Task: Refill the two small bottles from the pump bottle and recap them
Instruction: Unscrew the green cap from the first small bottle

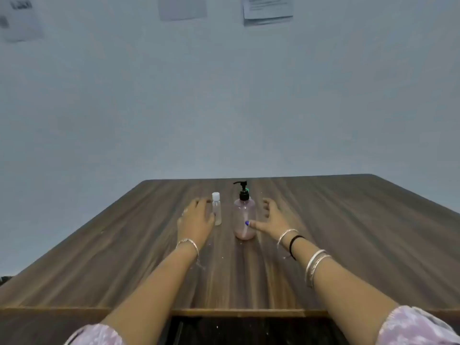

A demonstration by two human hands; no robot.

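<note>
A pink translucent pump bottle [244, 219] with a black pump head stands upright near the middle of the wooden table [348, 232]. Just left of it stands one small clear bottle [216, 209] with a white cap on. My left hand [196, 220] hovers beside the small bottle, fingers relaxed, its fingertips close to the bottle's left side; I cannot tell whether they touch it. My right hand [271, 217] is spread to the right of the pump bottle, thumb tip near its lower body, fingers loosely curled and holding nothing. No other small bottle shows.
The table's far edge meets a pale wall with several paper sheets [267, 8] pinned high up. The near edge [249, 312] runs below my forearms. A few small white specks [222, 256] lie on the wood.
</note>
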